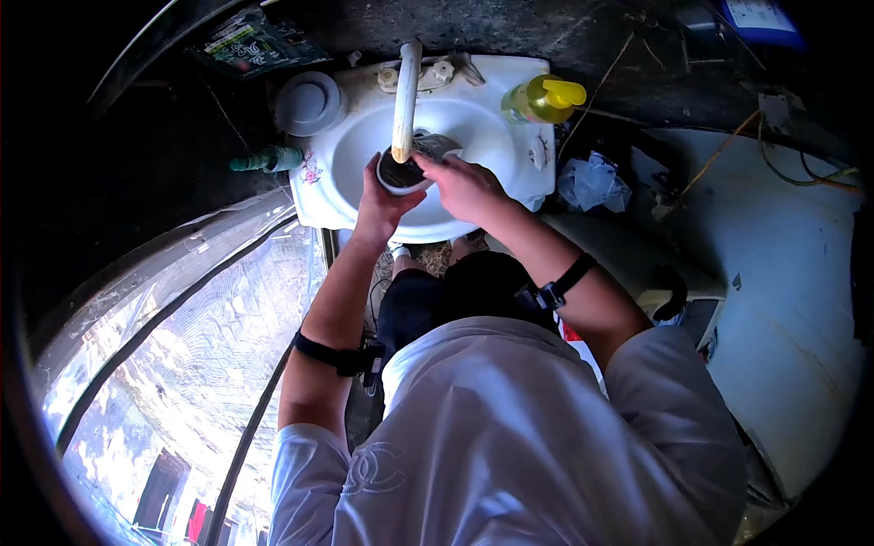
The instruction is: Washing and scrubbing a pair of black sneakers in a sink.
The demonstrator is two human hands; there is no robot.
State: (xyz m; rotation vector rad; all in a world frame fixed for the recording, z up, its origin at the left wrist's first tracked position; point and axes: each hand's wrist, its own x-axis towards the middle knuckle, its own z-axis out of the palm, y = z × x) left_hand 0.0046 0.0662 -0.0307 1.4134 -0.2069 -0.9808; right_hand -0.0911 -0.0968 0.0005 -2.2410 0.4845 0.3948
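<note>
Over a white ceramic washbasin (348, 153), my left hand (384, 201) grips a round white cup-like container (392, 185) with a dark inside. The container is tilted beneath the end of the long faucet spout (405, 95). My right hand (464, 184) is at the container's right side, its index finger reaching to the rim by the spout's tip; whether it also grips is partly hidden. Just behind the container lies a greyish patterned piece (437, 145), whose kind I cannot tell. Whether water is running does not show.
A pump bottle with a yellow top (539, 99) stands at the basin's back right. A round grey lidded container (311, 104) is at the back left, a green bottle (270, 160) beside the left edge. Crumpled clear plastic (594, 183) lies to the right. Two faucet knobs (443, 70) flank the spout.
</note>
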